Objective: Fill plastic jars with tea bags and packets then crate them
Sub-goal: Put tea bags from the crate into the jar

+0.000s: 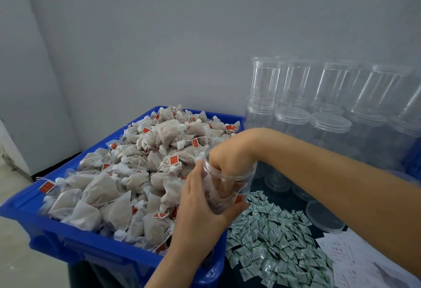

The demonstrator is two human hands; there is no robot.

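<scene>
Over blue crate (34,210) edge, clear jar (227,185) gripped by left hand (202,208); right hand (230,157) plunged inside, finger state untellable. Tea bags (136,173) being packed; green packets (273,237) likely needed next.

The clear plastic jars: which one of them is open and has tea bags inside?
The jar gripped by the left hand beside the blue crate; the right hand reaches into it. The other jars stand lidded and empty by the wall.
</scene>
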